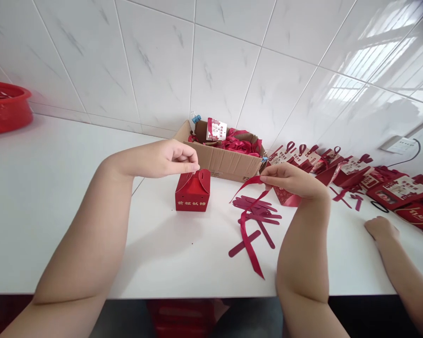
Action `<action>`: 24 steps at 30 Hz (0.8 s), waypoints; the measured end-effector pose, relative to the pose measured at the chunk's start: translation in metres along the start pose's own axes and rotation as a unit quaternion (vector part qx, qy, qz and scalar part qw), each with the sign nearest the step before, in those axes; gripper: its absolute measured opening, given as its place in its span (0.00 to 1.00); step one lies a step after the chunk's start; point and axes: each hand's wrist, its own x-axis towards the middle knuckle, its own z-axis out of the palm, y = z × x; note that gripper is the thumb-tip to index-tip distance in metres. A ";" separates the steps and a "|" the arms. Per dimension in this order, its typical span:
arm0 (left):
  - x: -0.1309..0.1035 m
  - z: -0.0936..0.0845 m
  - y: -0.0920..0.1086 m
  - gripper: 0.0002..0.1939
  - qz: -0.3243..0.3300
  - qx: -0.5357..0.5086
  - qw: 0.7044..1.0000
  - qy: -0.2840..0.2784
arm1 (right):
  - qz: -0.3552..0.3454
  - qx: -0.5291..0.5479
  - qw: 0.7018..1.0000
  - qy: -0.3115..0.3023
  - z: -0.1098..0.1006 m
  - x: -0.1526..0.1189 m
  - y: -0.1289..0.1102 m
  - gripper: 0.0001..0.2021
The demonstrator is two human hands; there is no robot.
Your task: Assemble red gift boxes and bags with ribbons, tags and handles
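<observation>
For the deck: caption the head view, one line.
Left hand at the top of a small red box; right hand holding a red ribbon trailing over maroon strips.

A white table [38, 188], set along a tiled wall, carries a red basin [9, 117] at its far left and a cardboard box [225, 165] against the wall. In front of the carton's left part stands a small red box [192, 201], with dark-red strips [257, 213] in a loose, crisscrossed pile to its right. Red gift boxes [398, 190] crowd the right end.
</observation>
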 end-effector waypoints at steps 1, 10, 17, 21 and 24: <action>0.002 0.002 0.000 0.14 -0.005 0.011 1.000 -0.001 | -0.005 0.002 1.000 0.011 0.002 0.001 -0.003 0.14; 0.024 0.034 0.016 0.24 0.036 -0.091 0.995 -0.007 | -0.212 0.226 0.946 0.096 0.038 0.022 -0.033 0.11; 0.024 0.035 0.021 0.16 0.081 -0.158 0.983 -0.054 | -0.208 0.242 0.932 0.173 0.032 0.024 -0.029 0.11; 0.023 0.035 0.022 0.13 0.089 -0.230 0.967 -0.068 | -0.206 0.242 0.929 0.191 0.028 0.022 -0.026 0.10; 0.023 0.036 0.022 0.12 0.091 -0.271 0.954 -0.089 | -0.218 0.250 0.923 0.195 0.027 0.021 -0.025 0.09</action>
